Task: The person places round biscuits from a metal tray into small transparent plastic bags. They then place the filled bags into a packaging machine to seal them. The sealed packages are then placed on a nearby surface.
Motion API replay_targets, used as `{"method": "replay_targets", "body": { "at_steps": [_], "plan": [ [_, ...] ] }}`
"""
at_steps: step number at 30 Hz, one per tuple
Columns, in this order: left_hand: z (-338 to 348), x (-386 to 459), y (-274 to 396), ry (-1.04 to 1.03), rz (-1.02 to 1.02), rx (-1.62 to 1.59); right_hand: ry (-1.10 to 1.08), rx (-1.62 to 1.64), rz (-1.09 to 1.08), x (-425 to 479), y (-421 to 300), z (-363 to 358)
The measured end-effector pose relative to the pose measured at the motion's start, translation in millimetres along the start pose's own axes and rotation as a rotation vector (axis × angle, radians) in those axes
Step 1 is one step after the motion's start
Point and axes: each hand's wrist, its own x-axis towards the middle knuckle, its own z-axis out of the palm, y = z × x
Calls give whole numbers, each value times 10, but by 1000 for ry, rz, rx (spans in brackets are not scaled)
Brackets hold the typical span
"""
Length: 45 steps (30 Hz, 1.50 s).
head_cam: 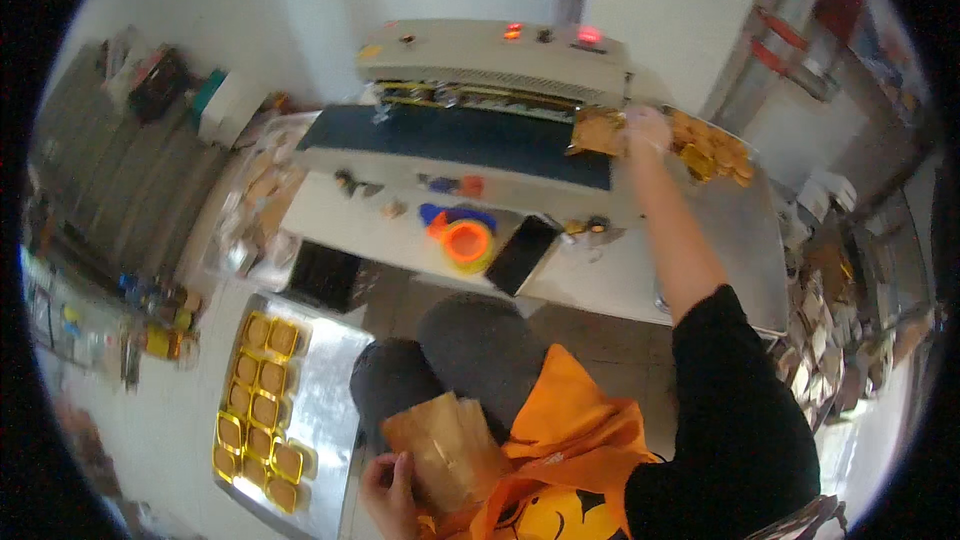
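Observation:
At the right end of the band sealing machine (480,52), my right hand (649,129) holds a small brown packet (598,130). The packet's left part lies over the machine's dark conveyor belt (450,136). Blur hides how my fingers sit on it. Down at my lap, my left hand (391,493) grips a stack of flat brown pouches (448,450) by its left edge, thumb on top. Just right of my right hand is a pile of round biscuit-like pieces (709,144), some in gold trays, on a metal sheet (739,240).
A metal tray (322,390) at my left carries rows of round pieces in gold holders. Tape rolls (466,241) and a black phone (523,253) lie along the bench's front edge. Filled packets sit in a clear bin (259,195). Red lights glow on the sealer.

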Motion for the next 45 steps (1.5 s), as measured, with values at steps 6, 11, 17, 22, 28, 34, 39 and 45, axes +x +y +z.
{"method": "replay_targets", "body": {
  "at_steps": [6, 11, 17, 22, 28, 34, 39, 45],
  "plan": [
    [-79, -94, -12, 45, -67, -173, 54, 994, 30, -1640, -1069, -882],
    [-132, -22, -238, 78, -82, -330, -785, 1038, -562, -3204, -2491, -1000],
    [-373, -113, -381, 449, -62, -257, -1853, 89, -1119, -5502, -3840, 276],
    [-859, -422, -925, 780, 33, 79, -1756, -64, -1480, -7058, -4094, 633],
    [-1274, -607, -1332, 885, -89, 80, -1691, -39, -931, -7450, -4134, 212],
    [-1414, -519, -1397, 930, 11, 172, -1564, 110, -746, -7860, -4025, 150],
    [-1513, -581, -1255, 913, 176, 217, -1752, 78, -1005, -7517, -4115, 340],
    [-1362, -575, -1107, 823, 226, 61, -1862, 782, -935, -5965, -4181, -679]
  ]
}}
